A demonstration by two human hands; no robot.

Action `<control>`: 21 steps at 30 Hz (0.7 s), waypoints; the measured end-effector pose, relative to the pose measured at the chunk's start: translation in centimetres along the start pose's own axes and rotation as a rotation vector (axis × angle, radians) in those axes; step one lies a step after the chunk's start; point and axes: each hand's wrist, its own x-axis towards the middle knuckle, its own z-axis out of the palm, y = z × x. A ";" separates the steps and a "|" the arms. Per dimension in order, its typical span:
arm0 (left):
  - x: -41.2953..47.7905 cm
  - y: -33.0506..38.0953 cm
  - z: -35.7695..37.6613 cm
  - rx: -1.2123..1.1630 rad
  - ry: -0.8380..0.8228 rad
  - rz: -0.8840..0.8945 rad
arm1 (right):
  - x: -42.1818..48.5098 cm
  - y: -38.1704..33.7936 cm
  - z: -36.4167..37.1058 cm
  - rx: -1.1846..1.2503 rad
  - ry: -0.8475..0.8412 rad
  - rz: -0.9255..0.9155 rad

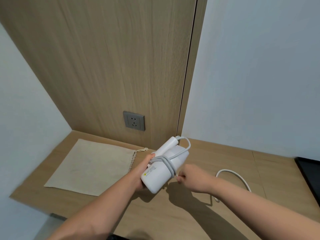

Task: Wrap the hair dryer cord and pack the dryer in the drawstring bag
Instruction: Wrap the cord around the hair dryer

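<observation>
A white folded hair dryer (156, 177) is held above the wooden desk, with my left hand (142, 170) gripping its left side. Its grey-white cord (168, 163) runs in a few turns around the body. My right hand (190, 179) pinches the cord just right of the dryer. The loose rest of the cord (233, 175) curves over the desk to the right. A beige drawstring bag (91, 165) lies flat on the desk to the left, its mouth and knotted string (142, 150) toward the dryer.
A grey wall socket (133, 120) sits in the wood panel behind the desk (207, 213). A black flat object (310, 172) lies at the desk's right edge. White walls close in on the left and right.
</observation>
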 end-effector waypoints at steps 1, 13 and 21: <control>0.0 0.0 0.1 0.007 0.012 0.005 | 0.1 -0.2 0.1 -0.025 -0.005 -0.002; -0.9 -0.5 1.7 -0.069 0.085 -0.003 | 0.1 0.9 2.9 0.077 0.553 -0.076; -1.8 -0.6 2.2 -0.055 0.095 0.013 | 0.3 0.9 1.4 -0.323 0.373 -0.134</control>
